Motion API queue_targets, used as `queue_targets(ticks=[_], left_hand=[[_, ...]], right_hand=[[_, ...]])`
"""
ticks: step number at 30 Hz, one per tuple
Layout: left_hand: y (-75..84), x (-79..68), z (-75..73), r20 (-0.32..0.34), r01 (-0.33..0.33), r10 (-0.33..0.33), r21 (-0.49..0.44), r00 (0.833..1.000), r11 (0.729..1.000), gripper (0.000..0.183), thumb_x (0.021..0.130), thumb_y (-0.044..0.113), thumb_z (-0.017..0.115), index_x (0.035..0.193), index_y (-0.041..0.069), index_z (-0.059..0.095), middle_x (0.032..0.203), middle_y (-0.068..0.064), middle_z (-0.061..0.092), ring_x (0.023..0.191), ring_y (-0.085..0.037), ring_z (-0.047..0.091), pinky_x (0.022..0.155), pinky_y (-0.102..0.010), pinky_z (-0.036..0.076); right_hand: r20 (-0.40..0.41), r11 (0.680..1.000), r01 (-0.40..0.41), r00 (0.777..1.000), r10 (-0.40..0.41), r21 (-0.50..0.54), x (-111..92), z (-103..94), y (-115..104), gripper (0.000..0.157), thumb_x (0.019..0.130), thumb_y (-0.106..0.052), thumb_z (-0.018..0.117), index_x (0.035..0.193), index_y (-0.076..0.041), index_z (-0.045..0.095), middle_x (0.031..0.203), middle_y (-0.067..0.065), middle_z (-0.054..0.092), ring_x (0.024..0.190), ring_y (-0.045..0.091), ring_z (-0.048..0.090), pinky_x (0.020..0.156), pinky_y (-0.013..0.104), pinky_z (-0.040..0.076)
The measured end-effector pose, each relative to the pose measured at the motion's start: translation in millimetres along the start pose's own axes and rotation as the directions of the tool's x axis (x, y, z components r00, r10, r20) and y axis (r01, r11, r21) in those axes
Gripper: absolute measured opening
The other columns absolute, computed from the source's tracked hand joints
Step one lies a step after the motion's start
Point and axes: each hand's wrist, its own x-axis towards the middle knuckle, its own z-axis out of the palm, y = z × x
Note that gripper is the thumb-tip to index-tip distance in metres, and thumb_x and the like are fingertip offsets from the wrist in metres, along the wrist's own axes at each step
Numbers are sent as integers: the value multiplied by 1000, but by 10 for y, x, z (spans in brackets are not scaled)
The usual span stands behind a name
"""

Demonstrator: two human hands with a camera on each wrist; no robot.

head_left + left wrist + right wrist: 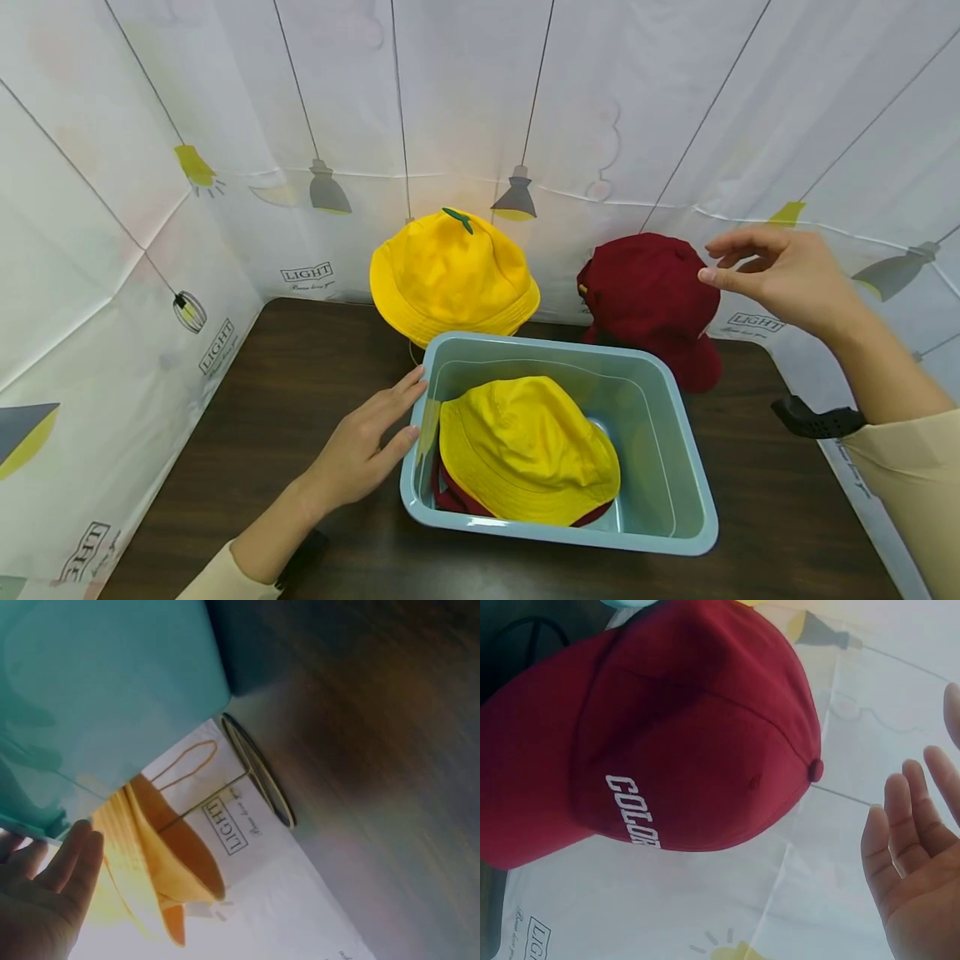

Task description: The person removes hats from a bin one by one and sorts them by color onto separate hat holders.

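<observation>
Touching the near-left rim of the blue-green tub [645,467] in the head view, the person's left hand [367,446] has its fingers extended and its thumb set apart, wrapped around nothing. Inside the tub, toward its left, a plain yellow bucket hat [528,450] lies on top of some dark red fabric [457,497]. Behind the tub's far-left side sits a second yellow hat [453,275] with a green sprout on its crown. Behind the tub's far-right corner is a dark red cap [652,287], its visor just beside that corner. The right hand [787,271] is farther right of the tub, near the cap, thumb and fingers apart with nothing between them. A black band [817,419] circles that wrist below a cream sleeve [911,492]. The dark counter [247,400] carries the tub, with lamp-printed cloth [450,83] behind it.

In the left wrist view, the left fingertips are at the tub's edge; beyond the tub, the sprout hat hangs over a wire stand [250,773] with a round base, a thin cord loop [214,744] beside it.

In the right wrist view, only a sliver of the tub shows. The cap, with white lettering [632,814], stands nearer the tub than the right hand, whose spread fingers are clear of it.
</observation>
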Motion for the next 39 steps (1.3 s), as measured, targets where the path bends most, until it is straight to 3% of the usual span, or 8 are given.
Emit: queue_targets(ticks=[17,26,32,39], left_hand=[[-6,37,-11,9,-29,29,49,1000,998,57,103,16,60,158,5,46,168,-6,37,145,-26,48,115,-51,43],[-18,41,-29,22,-38,37,65,999,997,59,104,16,58,159,4,43,169,-6,34,146,-27,46,116,-53,41],[-25,44,-19,25,-49,48,82,999,995,58,104,17,57,159,3,43,169,-7,35,146,-27,47,116,-51,41],[-34,42,-8,23,-51,49,85,999,995,58,104,18,57,159,3,43,168,-7,35,146,-27,47,117,-49,41]], right_hand=[[17,998,64,998,-64,18,-213,150,-151,36,93,-21,81,126,-11,73,107,-10,70,91,6,63,62,21,54],[33,979,186,981,-189,78,-289,280,-301,37,90,-8,80,126,-12,74,110,-9,70,91,11,64,73,14,52],[68,977,207,975,-209,43,-348,352,-400,40,89,-12,82,128,-16,73,115,2,72,94,11,64,76,15,51],[106,966,259,961,-257,-2,-395,461,-482,51,85,-16,85,134,-21,71,122,3,73,100,8,61,80,16,51]])
